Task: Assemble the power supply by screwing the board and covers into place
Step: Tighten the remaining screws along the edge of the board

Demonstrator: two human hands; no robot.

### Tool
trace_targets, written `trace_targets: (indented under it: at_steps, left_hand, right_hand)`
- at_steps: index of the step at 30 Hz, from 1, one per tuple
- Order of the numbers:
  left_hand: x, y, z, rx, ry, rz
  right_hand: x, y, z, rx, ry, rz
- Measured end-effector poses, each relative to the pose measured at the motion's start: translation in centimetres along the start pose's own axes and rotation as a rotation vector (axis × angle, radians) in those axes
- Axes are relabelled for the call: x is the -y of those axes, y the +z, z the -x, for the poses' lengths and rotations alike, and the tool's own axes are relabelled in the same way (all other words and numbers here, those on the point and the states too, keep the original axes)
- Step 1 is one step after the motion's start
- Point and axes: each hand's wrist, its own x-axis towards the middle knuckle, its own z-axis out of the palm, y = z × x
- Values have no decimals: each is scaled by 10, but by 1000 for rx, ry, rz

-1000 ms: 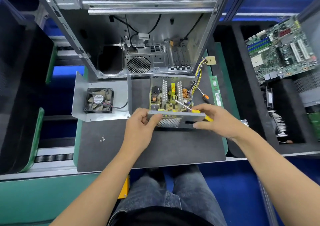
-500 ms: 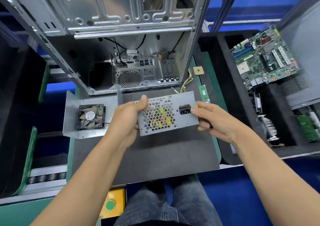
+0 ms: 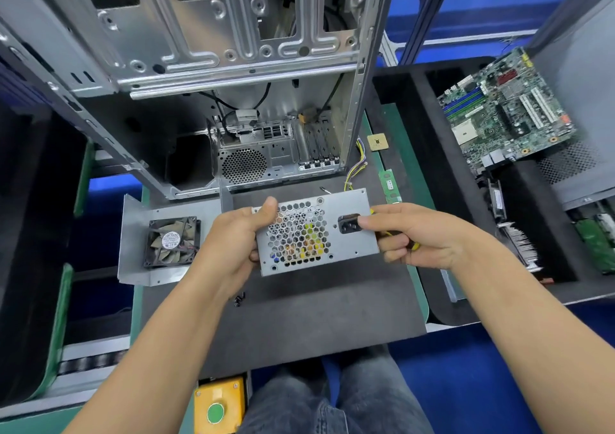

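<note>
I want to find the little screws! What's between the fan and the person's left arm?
In the head view, a bare stretch of the grey metal cover; the screws lie nearer, on the mat.

From my seat, the supply [image 3: 346, 234] shows me only its perforated face; the board behind the holes is scraps of yellow and orange I can't make out. My left hand [image 3: 233, 244] covers its left edge, and my right hand [image 3: 422, 237] hides most of a yellow-handled tool [image 3: 392, 233]. The fan [image 3: 172, 242] label is too small to read. The case [image 3: 233, 51] and the motherboard [image 3: 506, 110] tray run past the frame. The screws [image 3: 240, 299] are dark specks I can't count.
</note>
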Motion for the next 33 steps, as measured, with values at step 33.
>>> trace_targets:
  at_steps: [33]
  left_hand:
    - [-69, 35, -75, 656, -101, -973]
  right_hand:
    - [4, -2, 5, -278, -115, 86]
